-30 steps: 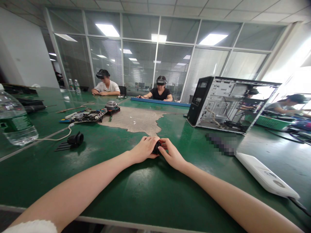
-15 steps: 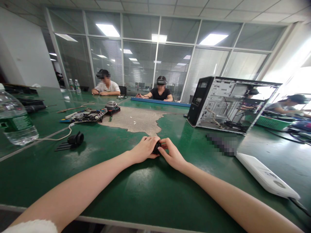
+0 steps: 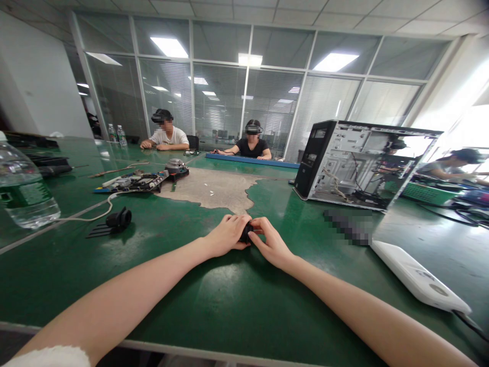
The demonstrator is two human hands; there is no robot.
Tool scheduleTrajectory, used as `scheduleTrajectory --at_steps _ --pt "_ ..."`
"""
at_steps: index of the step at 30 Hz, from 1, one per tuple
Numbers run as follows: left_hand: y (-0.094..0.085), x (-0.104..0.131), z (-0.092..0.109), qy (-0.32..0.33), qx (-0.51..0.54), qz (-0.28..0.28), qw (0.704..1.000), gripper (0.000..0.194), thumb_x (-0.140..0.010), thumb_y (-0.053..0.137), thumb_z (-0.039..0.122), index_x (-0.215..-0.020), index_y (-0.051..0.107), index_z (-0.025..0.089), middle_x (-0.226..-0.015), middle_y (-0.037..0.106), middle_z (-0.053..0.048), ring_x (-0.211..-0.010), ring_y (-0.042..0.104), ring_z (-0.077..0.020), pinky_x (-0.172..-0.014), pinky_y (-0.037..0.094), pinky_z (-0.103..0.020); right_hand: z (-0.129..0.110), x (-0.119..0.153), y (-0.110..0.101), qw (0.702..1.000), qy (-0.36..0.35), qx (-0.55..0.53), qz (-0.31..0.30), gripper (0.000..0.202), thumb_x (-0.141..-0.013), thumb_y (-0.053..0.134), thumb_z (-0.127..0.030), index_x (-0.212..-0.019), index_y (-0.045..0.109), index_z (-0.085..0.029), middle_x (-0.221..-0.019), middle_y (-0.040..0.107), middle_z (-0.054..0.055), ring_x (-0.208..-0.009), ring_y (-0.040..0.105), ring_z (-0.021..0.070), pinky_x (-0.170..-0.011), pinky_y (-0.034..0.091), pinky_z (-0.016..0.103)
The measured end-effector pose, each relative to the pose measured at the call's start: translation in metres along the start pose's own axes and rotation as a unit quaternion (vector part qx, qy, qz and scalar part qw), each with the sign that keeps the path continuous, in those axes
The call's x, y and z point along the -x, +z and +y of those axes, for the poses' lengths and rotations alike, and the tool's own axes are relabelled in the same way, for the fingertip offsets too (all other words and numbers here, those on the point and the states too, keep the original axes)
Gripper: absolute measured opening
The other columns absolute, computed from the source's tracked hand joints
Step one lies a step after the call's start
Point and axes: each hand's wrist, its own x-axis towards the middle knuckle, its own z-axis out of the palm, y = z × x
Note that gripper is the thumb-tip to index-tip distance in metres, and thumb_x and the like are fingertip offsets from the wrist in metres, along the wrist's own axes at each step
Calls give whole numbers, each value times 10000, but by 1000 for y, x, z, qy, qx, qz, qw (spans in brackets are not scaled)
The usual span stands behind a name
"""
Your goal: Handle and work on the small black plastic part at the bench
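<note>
Between my two hands is a small black round part (image 3: 245,233), mostly covered by fingers, so its exact kind is hidden. My left hand (image 3: 228,235) is closed around it from the left. From the right, the thumb and fingers of my right hand (image 3: 272,242) pinch the same part. Both hands rest low over the green tabletop (image 3: 229,300), just in front of a worn beige patch (image 3: 214,191). Off to the left lies a similar black plastic piece (image 3: 119,220) with a round end and thin prongs.
A circuit board (image 3: 133,182) with a cable sits left of the patch, beyond a water bottle (image 3: 26,188). At right stand an opened computer case (image 3: 344,163), a white power bank-like device (image 3: 420,275) and a green basket (image 3: 431,193). Co-workers (image 3: 252,145) sit across the table.
My hands and the black part look the same as before. Across the table, a co-worker's hand has shifted slightly.
</note>
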Motion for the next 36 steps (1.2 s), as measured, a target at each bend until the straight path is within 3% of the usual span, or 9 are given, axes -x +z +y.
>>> scheduleTrajectory --at_steps 9,18,29,36 --pt "0 0 0 -3 -4 -4 1000 610 -698 595 341 -1172 256 161 -1173 436 -119 -1058 444 -256 -856 319 -378 4 1 1 998 45 -17 -28 247 -810 423 -260 -1048 385 -204 -982 487 57 -808 541 137 -740 482 322" --pt "-1 0 1 -5 -3 -8 1000 598 -711 581 330 -1175 243 164 -1167 438 -117 -1045 449 -247 -841 322 -370 0 1 0 1000 25 7 -11 185 -795 445 -247 -975 428 -206 -934 490 44 -822 520 144 -774 460 338" --pt "-1 0 1 -5 0 -6 1000 618 -702 590 337 -1180 236 173 -1178 432 -116 -1050 447 -250 -843 323 -375 2 0 0 998 47 -26 -16 220 -787 455 -243 -999 416 -203 -953 511 53 -829 533 147 -722 489 325" --pt "-2 0 1 -3 -3 -7 1000 618 -705 589 316 -1187 231 168 -1181 430 -121 -1068 438 -258 -851 322 -382 1 0 0 999 25 -40 -8 175 -786 459 -247 -956 439 -208 -951 506 45 -880 523 147 -794 473 342"
